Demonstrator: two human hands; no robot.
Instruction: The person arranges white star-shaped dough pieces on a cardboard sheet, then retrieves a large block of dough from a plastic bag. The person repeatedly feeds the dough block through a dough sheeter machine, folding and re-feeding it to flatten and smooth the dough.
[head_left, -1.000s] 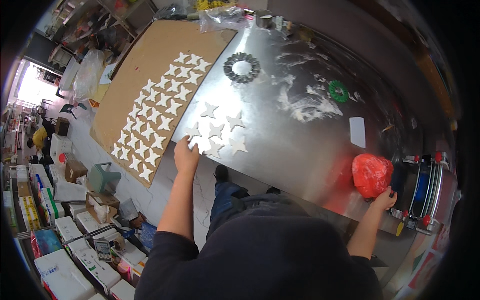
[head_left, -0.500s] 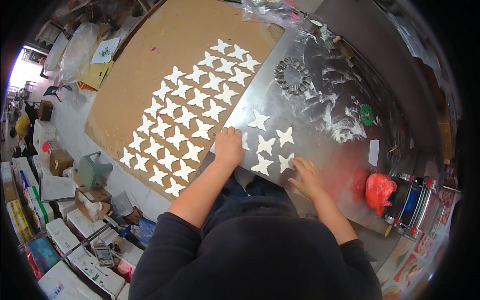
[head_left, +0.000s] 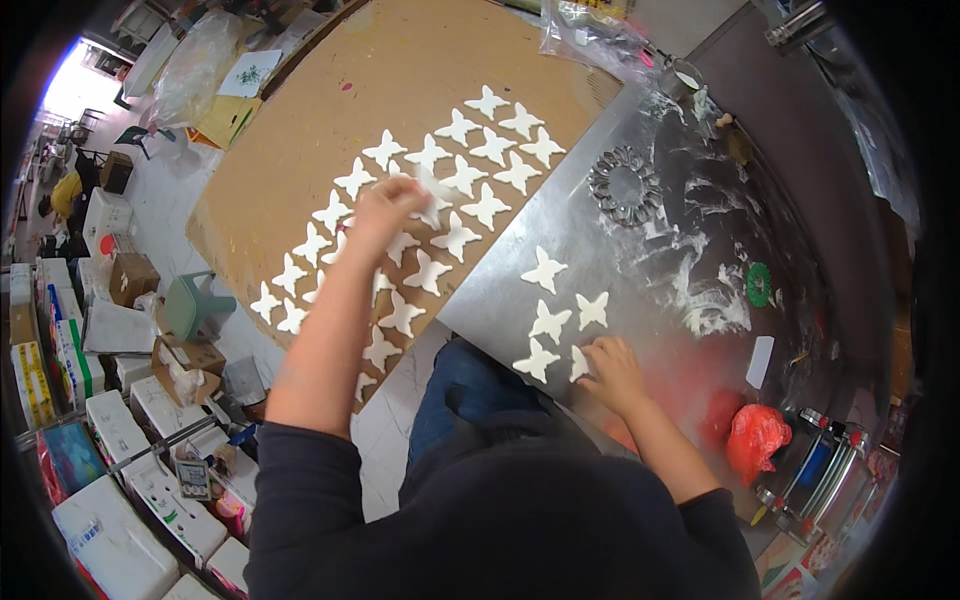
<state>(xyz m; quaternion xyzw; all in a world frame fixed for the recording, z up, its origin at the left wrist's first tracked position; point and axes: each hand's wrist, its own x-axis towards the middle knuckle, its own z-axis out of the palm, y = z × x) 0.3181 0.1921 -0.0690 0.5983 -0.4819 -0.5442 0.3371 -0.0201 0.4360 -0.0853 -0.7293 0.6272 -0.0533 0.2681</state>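
While left hand (head_left: 385, 205) pinches a white cutout (head_left: 435, 185) over brown board (head_left: 420, 70), right hand (head_left: 612, 365) flat on floured steel table (head_left: 700, 240)

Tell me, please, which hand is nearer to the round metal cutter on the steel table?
Right. The right hand rests on the steel table, below the round metal cutter. The left hand is farther off, over the brown board.

Left hand (head_left: 385, 205) outstretched, right hand (head_left: 612, 362) low.
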